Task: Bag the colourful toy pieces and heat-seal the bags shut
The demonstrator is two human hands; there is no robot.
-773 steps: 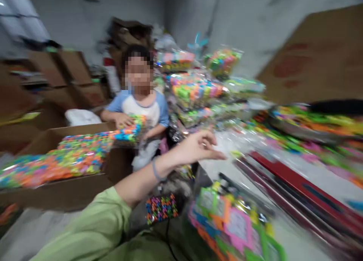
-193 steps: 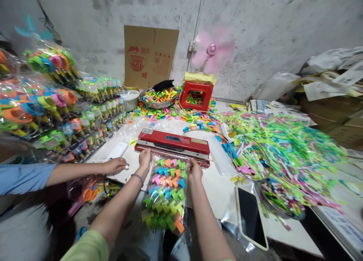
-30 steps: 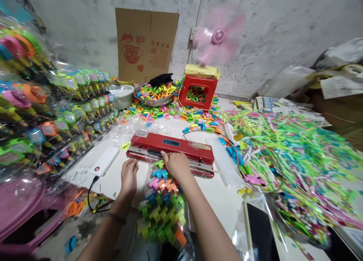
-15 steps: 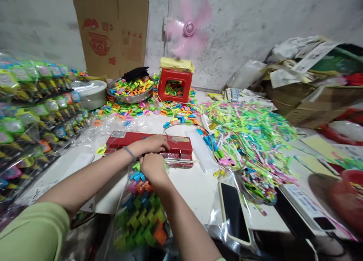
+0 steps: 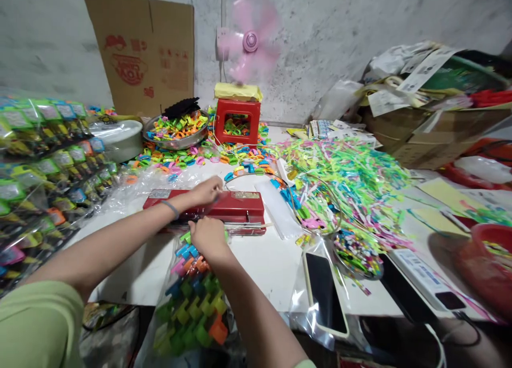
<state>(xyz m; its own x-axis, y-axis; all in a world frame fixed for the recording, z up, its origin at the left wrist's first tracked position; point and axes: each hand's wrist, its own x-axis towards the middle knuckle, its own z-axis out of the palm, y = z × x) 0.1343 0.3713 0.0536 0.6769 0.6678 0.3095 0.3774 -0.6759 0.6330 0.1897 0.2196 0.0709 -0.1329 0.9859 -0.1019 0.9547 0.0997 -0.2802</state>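
A red sealing machine (image 5: 236, 202) lies across the white table. My left hand (image 5: 207, 191) is raised just over its top, fingers curled; something small may be in them, but it is blurred. At the machine's front edge my right hand (image 5: 208, 237) is closed on the top end of a clear plastic bag (image 5: 196, 298). Rows of bright plastic pieces fill the bag, which hangs down over the table's near edge.
Packed bags (image 5: 48, 170) are piled at the left. A metal bowl (image 5: 176, 141) and a red stool (image 5: 238, 122) stand at the back, near a spinning pink fan (image 5: 250, 41). Colourful strips (image 5: 352, 181) cover the right side, with a phone (image 5: 326, 293) nearer.
My left hand has lifted off the machine's top and moved a little left. My right hand stays on the bag at the machine's edge. The whole view has shifted slightly.
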